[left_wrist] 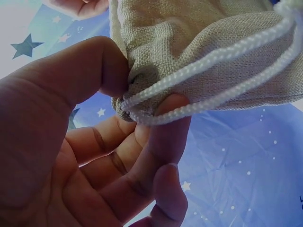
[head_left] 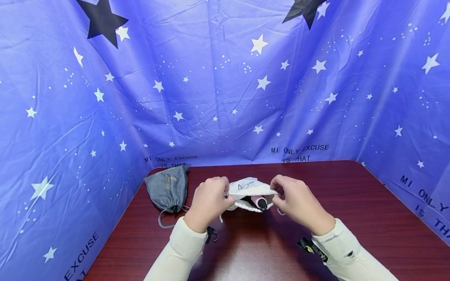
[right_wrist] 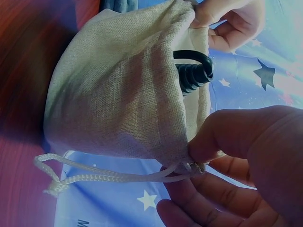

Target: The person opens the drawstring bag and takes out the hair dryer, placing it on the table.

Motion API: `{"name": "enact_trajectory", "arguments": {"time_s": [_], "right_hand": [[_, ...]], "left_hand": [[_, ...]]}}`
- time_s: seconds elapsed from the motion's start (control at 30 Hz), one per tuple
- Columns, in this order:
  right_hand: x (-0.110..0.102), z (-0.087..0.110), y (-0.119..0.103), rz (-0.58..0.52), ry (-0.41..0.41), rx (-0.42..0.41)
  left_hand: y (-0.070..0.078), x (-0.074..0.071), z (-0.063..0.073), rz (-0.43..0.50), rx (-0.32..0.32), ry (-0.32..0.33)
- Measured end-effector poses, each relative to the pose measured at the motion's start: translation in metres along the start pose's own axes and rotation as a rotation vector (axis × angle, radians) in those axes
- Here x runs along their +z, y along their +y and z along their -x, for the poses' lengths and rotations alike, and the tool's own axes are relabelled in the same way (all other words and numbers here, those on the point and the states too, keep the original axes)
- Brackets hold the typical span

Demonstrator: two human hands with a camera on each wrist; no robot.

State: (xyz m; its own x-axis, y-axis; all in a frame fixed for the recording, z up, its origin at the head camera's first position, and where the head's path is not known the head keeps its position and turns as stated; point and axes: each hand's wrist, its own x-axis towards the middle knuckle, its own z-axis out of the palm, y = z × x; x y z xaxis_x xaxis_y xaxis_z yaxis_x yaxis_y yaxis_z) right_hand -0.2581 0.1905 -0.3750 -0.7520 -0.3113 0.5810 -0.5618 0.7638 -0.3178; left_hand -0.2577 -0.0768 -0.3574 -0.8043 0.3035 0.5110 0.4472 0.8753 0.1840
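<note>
An off-white cloth drawstring bag (head_left: 250, 189) has its mouth spread toward me above the table. My left hand (head_left: 210, 198) pinches one corner of the mouth between thumb and forefinger, at the white drawcord (left_wrist: 222, 52). At the opposite corner, my right hand (head_left: 299, 201) pinches the hem beside the other knotted cord (right_wrist: 109, 176). Inside lies a pink corded handle (head_left: 258, 200), with a ribbed black cord sleeve (right_wrist: 193, 78) and bent black cord showing at the opening. The rest of that object is hidden by the cloth.
A grey drawstring pouch (head_left: 169, 189) with gold print lies at the table's left side, its cords trailing toward me. The dark red wooden table (head_left: 369, 234) is bounded by a blue star-patterned curtain (head_left: 218, 78) at the back and sides.
</note>
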Motion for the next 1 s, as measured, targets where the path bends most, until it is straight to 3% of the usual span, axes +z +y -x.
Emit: {"name": "enact_trajectory", "arguments": {"time_s": [1.0], "right_hand": [[-0.0026,0.0004,0.0027,0.049,-0.023,0.046]], "left_hand": [[-0.0015,-0.003,0.0006,-0.03,0.002,-0.048]]}}
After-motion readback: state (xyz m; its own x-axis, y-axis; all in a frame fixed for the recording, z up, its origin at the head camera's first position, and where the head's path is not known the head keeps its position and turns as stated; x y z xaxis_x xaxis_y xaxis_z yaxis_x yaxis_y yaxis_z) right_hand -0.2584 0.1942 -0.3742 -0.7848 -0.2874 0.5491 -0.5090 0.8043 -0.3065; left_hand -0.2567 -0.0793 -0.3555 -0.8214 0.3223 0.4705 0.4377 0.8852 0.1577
